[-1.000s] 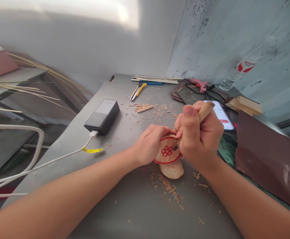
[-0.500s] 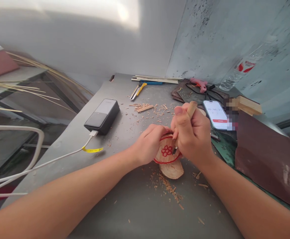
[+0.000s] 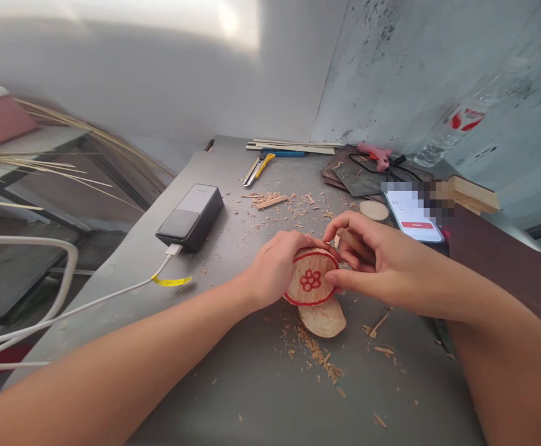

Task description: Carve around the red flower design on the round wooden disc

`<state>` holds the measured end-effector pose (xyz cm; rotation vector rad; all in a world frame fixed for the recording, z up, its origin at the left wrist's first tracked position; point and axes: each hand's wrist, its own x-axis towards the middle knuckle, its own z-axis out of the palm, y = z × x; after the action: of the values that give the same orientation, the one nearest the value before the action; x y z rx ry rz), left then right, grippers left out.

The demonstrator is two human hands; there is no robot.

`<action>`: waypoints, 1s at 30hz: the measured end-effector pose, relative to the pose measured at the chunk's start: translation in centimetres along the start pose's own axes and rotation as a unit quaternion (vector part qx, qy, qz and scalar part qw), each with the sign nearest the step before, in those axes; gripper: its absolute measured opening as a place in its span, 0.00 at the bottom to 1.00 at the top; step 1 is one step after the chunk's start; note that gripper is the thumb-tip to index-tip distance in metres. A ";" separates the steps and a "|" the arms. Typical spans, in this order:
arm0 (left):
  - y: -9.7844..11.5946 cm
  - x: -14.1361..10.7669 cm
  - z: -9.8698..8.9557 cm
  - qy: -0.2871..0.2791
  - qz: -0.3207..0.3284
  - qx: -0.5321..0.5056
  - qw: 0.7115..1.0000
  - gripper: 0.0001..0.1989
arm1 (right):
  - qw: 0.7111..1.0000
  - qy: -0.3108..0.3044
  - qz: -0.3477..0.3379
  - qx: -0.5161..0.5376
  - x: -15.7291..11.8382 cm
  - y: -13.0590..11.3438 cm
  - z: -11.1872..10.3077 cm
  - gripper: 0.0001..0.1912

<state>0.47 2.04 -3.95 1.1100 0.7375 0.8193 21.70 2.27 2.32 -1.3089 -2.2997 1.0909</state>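
Wood disc [image 3: 311, 279] sits clamped in my left hand [image 3: 273, 269], right hand [image 3: 375, 260] just beside it, loosely curled round tool handle [image 3: 350, 243].

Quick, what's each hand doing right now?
Left hand: closed, gripping a round wooden disc with a red flower.
Right hand: partly closed, fingertips on the disc's edge; whether it holds anything cannot be told.

Black power bank [image 3: 190, 218] on grey metal tabletop [image 3: 126, 322], white charging cable [image 3: 89, 299] trailing left; yellow utility knife [image 3: 259, 169], pink glue gun [image 3: 375, 155], phone [image 3: 412, 217], plastic bottle [image 3: 456, 121] beyond.
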 end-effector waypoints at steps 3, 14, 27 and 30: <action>0.1 0.0 0.0 0.043 -0.001 0.079 0.996 0.20 | 1.000 0.013 -0.002 -0.027 0.0 -0.3 0.3 0.20; 0.0 -0.2 0.1 0.063 0.004 0.121 0.991 0.22 | 0.998 0.027 0.015 -0.061 -0.1 -0.2 0.9 0.22; 0.0 -0.3 0.0 0.068 -0.005 0.121 0.990 0.21 | 0.999 0.001 0.011 -0.032 0.1 -0.4 0.3 0.21; -0.2 -0.3 -0.1 0.078 -0.008 0.117 0.990 0.20 | 1.000 -0.004 -0.009 -0.026 0.2 -0.2 0.2 0.21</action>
<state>0.30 1.81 -4.09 1.2563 0.9919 0.8272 21.38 2.24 2.28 -1.3024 -2.3560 1.0381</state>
